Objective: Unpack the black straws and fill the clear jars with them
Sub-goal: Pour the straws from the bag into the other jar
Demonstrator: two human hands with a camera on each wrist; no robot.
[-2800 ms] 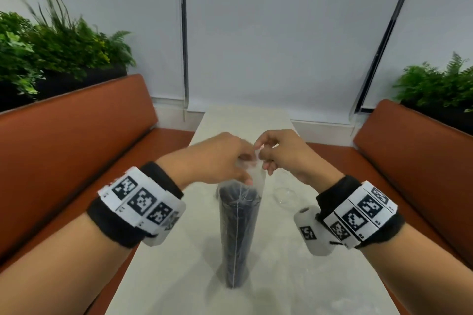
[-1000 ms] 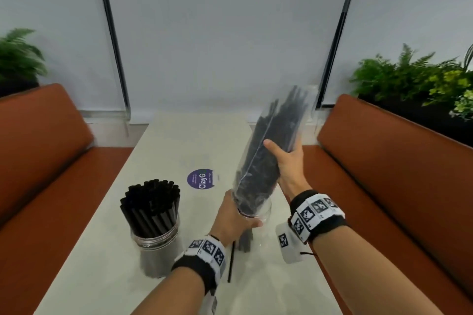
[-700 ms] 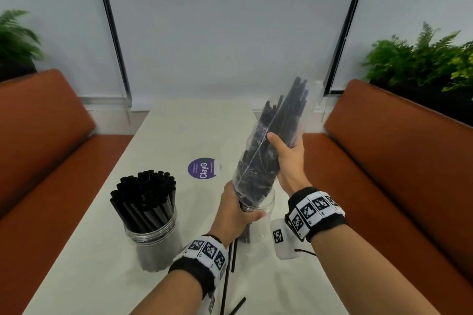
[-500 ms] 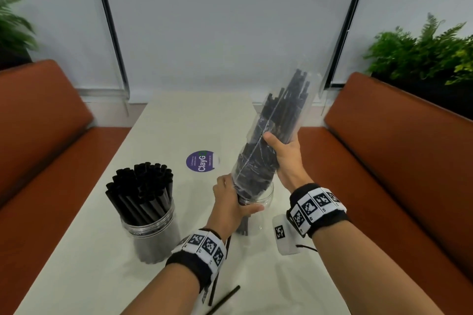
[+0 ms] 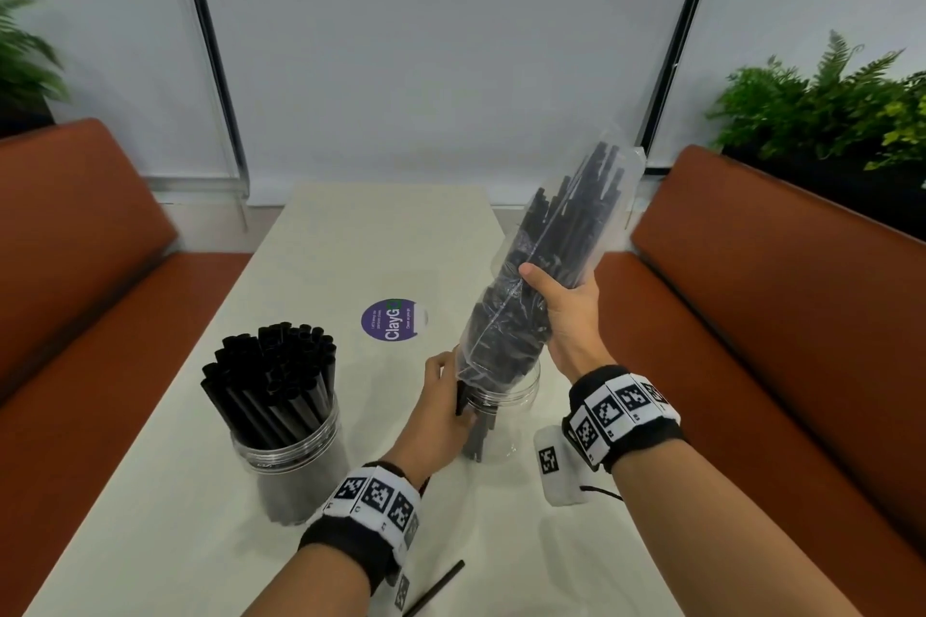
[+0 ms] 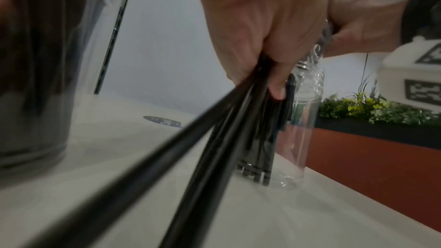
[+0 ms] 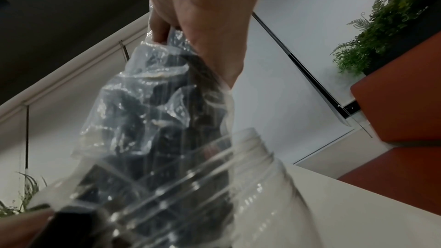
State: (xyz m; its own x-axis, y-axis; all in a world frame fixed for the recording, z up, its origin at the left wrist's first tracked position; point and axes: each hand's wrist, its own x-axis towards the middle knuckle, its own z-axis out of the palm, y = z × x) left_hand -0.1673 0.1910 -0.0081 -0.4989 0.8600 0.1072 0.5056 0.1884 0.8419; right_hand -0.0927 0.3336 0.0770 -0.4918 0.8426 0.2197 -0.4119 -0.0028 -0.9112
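My right hand (image 5: 566, 311) grips a clear plastic bag of black straws (image 5: 546, 266) around its middle and holds it tilted, mouth down, over a clear jar (image 5: 521, 396). My left hand (image 5: 446, 401) sits at the jar's rim and grips several black straws (image 6: 214, 139) that slant down outside the jar. A few straws stand inside that jar (image 6: 307, 120). In the right wrist view the crumpled bag (image 7: 152, 112) hangs from my hand (image 7: 203, 16) above the jar's threaded rim (image 7: 238, 186). A second jar (image 5: 295, 456) on the left is packed with black straws.
One loose black straw (image 5: 436, 586) lies on the white table (image 5: 150, 541) near my left wrist. A purple round sticker (image 5: 393, 320) is on the table beyond the jars. Orange benches (image 5: 776, 316) run along both sides, with plants (image 5: 827, 105) behind them.
The bag, earlier upright on the table with both hands at its top, is now upturned over the jar. Over the last half second both hands have kept their hold there.
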